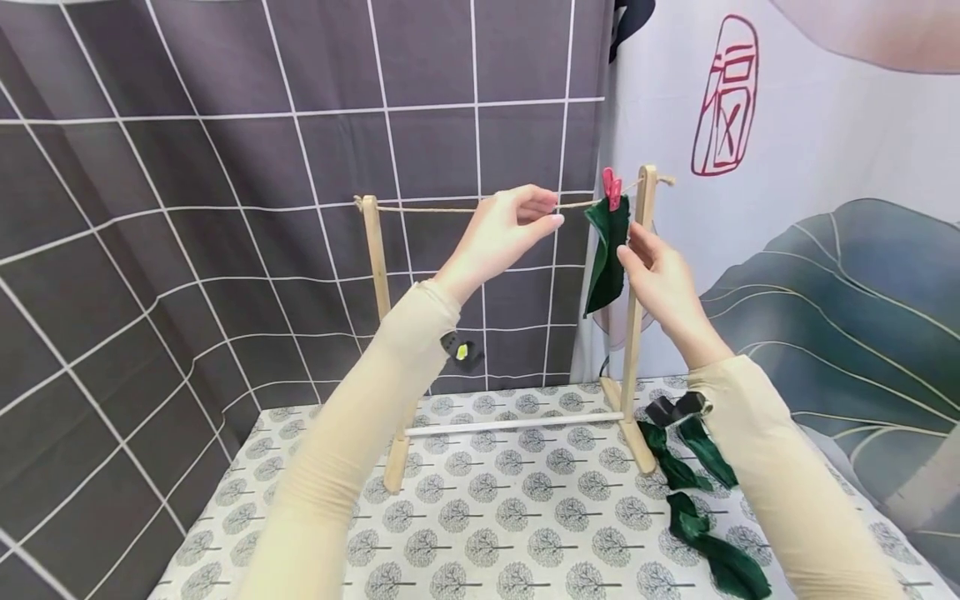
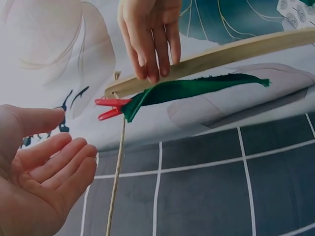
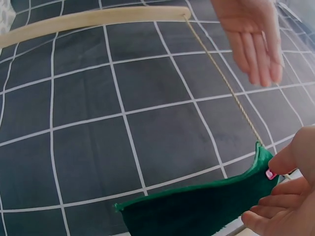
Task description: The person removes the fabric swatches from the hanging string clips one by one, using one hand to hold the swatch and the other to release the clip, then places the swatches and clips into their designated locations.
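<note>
A dark green cloth [image 1: 609, 250] hangs from a thin rope [image 1: 442, 210], held near its right end by a red clothespin [image 1: 612, 190]. My right hand [image 1: 663, 279] is at the cloth's right edge with thumb and fingers apart; whether the fingertips touch the cloth I cannot tell. My left hand [image 1: 510, 229] is beside the rope, left of the cloth, its fingers loosely bent and holding nothing. In the left wrist view, the red clothespin [image 2: 110, 107] grips a corner of the cloth [image 2: 192, 91], and a gap separates it from my left hand [image 2: 47, 172].
The rope runs between two wooden posts [image 1: 637, 333] joined low down by a white bar [image 1: 517, 423]. Several twisted green cloths [image 1: 720, 546] lie at the right on the tree-patterned tablecloth [image 1: 487, 546]. A dark grid curtain [image 1: 225, 167] hangs behind.
</note>
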A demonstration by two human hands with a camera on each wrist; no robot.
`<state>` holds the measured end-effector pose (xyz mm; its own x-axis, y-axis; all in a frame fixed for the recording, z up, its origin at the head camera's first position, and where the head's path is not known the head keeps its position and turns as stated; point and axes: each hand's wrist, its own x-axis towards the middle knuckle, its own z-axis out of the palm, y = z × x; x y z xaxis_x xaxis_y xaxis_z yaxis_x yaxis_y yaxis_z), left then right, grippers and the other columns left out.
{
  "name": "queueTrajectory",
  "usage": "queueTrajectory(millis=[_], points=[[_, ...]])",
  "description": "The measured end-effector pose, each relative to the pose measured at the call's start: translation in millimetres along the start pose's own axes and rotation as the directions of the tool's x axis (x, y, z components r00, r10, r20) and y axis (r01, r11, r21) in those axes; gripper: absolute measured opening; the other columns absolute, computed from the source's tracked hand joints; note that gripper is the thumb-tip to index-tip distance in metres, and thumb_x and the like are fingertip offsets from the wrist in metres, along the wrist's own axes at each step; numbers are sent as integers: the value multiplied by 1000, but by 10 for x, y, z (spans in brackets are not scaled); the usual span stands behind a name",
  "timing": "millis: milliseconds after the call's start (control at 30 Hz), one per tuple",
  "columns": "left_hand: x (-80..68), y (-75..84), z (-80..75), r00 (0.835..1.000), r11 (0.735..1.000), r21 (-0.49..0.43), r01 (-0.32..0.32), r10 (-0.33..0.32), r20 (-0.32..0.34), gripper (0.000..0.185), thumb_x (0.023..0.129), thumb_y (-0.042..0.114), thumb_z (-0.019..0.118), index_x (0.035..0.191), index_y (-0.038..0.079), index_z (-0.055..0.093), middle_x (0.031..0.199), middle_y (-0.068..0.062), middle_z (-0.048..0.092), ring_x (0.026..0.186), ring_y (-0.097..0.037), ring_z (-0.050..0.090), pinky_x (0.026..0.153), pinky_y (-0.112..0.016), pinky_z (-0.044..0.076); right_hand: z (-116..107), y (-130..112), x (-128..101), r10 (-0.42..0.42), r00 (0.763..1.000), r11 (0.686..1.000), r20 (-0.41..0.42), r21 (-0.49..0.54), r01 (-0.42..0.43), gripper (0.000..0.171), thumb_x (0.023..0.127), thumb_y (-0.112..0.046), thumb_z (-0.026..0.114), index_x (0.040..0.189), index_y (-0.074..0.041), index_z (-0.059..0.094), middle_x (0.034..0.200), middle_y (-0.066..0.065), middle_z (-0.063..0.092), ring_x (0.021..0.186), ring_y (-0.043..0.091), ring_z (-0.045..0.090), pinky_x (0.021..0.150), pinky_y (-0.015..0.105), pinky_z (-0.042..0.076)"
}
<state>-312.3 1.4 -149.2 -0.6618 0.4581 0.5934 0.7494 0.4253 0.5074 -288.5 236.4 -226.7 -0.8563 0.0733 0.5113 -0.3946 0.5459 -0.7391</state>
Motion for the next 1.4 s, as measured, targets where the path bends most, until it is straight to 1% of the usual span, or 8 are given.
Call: queueTrajectory(millis=[167, 433, 600, 700, 833, 1033, 1200, 1400], points=[[199, 62, 123, 999, 999, -11, 44, -44, 8, 38, 98, 25, 68, 132, 9, 64, 128, -3, 68, 115, -9, 65, 95, -18, 48, 27, -18, 75, 9, 1000, 1000, -4, -3, -9, 61, 107, -34, 47, 159, -7, 28, 158, 19, 36, 143, 36, 39, 113, 51, 35], [453, 63, 337, 995, 995, -39, 93, -94, -18, 41, 98, 24, 67, 136, 8, 61, 132, -4, 66, 118, -9, 63, 95, -16, 48, 102, -20, 156, 18, 1000, 998, -18, -55, -19, 59, 108, -31, 40, 159, -5, 25, 157, 24, 34, 142, 40, 39, 110, 55, 37], [573, 98, 431, 993, 993, -36, 111, -112, -24, 43, 98, 25, 67, 137, 9, 60, 132, -3, 66, 118, -9, 63, 94, -15, 48, 135, -48, 179, 52, 999, 995, 5, -91, -51, 60, 110, -31, 32, 160, -1, 17, 160, 26, 28, 146, 39, 30, 116, 55, 29], [642, 139, 472, 994, 994, -26, 110, -111, -25, 43, 98, 25, 68, 137, 9, 61, 131, -3, 66, 117, -9, 63, 94, -14, 48, 141, -52, 201, 59, 998, 993, -9, -105, -60, 59, 110, -29, 30, 159, 1, 17, 159, 26, 28, 147, 38, 27, 119, 53, 25], [720, 194, 519, 993, 993, -17, 113, -114, -19, 45, 98, 26, 69, 138, 9, 60, 131, -3, 67, 116, -8, 63, 93, -13, 48, 161, -33, 211, 42, 997, 995, -69, -85, -48, 56, 109, -23, 35, 157, 3, 24, 153, 27, 40, 141, 38, 40, 115, 50, 33], [802, 209, 560, 988, 988, -4, 154, -154, -34, 47, 97, 27, 69, 139, 6, 59, 129, -3, 68, 114, -9, 63, 91, -13, 48, 201, -8, 206, -7, 984, 998, -177, -67, -5, 48, 106, -18, 48, 149, 3, 44, 134, 24, 61, 120, 36, 62, 101, 47, 50], [810, 161, 587, 984, 985, -21, 174, -174, -38, 42, 97, 28, 69, 133, 6, 63, 123, -3, 70, 112, -9, 64, 90, -15, 49, 193, 10, 229, -57, 975, 995, -215, -90, 39, 43, 103, -17, 58, 140, 5, 55, 122, 24, 68, 108, 36, 68, 95, 47, 54], [814, 126, 607, 985, 986, -34, 162, -163, -46, 40, 97, 29, 70, 130, 7, 65, 123, -4, 71, 113, -10, 65, 90, -15, 50, 143, 59, 283, -98, 966, 987, -241, -149, 63, 38, 102, -19, 62, 129, 7, 63, 112, 26, 71, 102, 39, 70, 92, 50, 55]])
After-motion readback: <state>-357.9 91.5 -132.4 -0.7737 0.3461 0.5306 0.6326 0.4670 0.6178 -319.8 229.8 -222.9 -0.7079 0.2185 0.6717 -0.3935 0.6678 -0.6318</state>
